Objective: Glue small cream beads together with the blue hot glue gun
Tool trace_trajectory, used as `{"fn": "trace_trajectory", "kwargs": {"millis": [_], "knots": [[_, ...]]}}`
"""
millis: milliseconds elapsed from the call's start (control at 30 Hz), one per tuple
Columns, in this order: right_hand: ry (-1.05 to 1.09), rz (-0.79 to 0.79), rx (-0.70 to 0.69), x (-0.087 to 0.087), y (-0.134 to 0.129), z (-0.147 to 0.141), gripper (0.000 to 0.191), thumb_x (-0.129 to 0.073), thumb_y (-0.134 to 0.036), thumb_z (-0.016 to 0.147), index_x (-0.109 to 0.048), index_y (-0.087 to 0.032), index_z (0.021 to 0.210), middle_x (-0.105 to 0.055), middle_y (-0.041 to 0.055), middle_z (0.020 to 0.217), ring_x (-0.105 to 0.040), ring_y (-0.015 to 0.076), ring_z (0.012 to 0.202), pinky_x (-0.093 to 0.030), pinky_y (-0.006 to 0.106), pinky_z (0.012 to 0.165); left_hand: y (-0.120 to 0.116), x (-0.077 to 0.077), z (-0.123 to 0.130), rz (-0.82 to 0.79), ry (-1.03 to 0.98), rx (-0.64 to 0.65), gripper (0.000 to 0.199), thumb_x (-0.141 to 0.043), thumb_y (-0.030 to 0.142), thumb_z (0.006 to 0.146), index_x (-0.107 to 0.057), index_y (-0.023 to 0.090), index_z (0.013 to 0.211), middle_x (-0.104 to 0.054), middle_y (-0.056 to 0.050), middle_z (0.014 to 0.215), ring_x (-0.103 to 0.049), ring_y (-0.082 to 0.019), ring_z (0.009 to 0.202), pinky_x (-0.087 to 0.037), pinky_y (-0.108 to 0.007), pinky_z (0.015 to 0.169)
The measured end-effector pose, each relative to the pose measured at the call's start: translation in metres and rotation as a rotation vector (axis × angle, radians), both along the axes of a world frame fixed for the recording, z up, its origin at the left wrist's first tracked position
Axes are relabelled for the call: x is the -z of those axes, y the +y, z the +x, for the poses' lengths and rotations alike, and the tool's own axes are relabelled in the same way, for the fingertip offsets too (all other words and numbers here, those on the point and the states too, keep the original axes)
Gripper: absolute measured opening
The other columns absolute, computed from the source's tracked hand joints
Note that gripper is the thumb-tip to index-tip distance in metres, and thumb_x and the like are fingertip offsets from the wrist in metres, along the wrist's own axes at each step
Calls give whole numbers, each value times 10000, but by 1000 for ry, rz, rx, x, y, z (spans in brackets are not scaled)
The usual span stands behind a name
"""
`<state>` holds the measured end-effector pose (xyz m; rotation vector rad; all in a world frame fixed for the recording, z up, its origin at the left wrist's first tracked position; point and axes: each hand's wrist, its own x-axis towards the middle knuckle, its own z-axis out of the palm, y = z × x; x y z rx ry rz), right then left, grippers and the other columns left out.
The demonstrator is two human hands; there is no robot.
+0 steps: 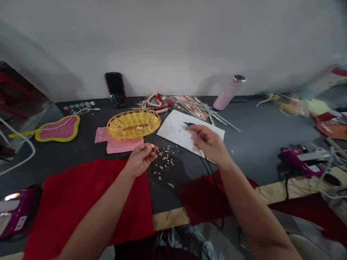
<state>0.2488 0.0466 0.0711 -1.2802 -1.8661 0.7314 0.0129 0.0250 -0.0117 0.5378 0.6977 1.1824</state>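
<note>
My left hand (141,159) pinches a small pale piece (152,146) between thumb and fingertips, just below the yellow woven basket (127,133). In my right hand (207,141) is a dark pen-like tool (190,124) with a pointed tip, held over the white sheet (176,130); a black cord (213,173) runs down below that hand. Small pale pieces (165,157) lie scattered on the dark table between my hands. A few similar pieces sit inside the basket, which rests partly on pink paper (122,145).
A red cloth (89,196) covers the front left. At the back stand a phone (116,90) and a pink bottle (228,93), with thin sticks (194,107) between them. Purple devices (19,213) (301,160) lie at both sides. A pink-and-yellow tray (58,130) is left.
</note>
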Motion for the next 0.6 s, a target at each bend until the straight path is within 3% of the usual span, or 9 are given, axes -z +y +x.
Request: {"fn": "trace_trajectory", "kwargs": {"millis": [67, 133, 233, 400, 467, 600], "knots": [[-30, -84, -236, -2, -6, -26, 376, -485, -252, 814, -560, -200, 1178, -648, 8, 704, -546, 102, 513, -449, 232, 525, 0, 1, 0, -9, 10, -2, 111, -699, 198, 720, -623, 121, 739, -655, -39, 808, -551, -64, 631, -502, -224, 661], [-86, -119, -383, 5, -7, -45, 485, -481, -195, 805, -468, -159, 1288, -676, 54, 855, -578, 107, 581, -478, 250, 587, 0, 2, 0, -20, 21, -4, 130, -712, 213, 707, -629, 125, 755, -654, -33, 800, -564, -72, 647, -506, -232, 673], [-149, -111, -447, 25, -3, -62, 540, -498, -160, 796, -419, -146, 1330, -646, 103, 1084, -621, 127, 741, -491, 276, 709, 1, 3, -1, -30, 29, 3, 159, -725, 225, 693, -643, 125, 786, -652, -29, 791, -567, -72, 643, -506, -227, 668], [-136, -78, -328, 47, 14, -55, 234, -495, -279, 852, -641, -212, 1022, -691, 20, 920, -624, 137, 820, -465, 252, 740, 2, 1, 0, -28, 9, -13, 155, -724, 231, 695, -652, 117, 771, -651, -38, 778, -549, -62, 624, -506, -215, 648], [-168, -24, -222, 48, 25, -43, 215, -504, -338, 851, -663, -211, 921, -688, 13, 855, -609, 135, 763, -449, 240, 687, 2, -1, 0, -30, -4, -13, 145, -722, 222, 696, -654, 117, 768, -655, -43, 776, -541, -58, 615, -507, -213, 644], [-224, 74, 63, 41, 52, -5, 278, -512, -406, 831, -660, -179, 891, -659, 16, 728, -551, 124, 633, -399, 228, 578, 0, -3, 1, -35, -11, -22, 139, -726, 211, 689, -653, 113, 757, -661, -50, 782, -534, -54, 603, -513, -211, 634]]}}
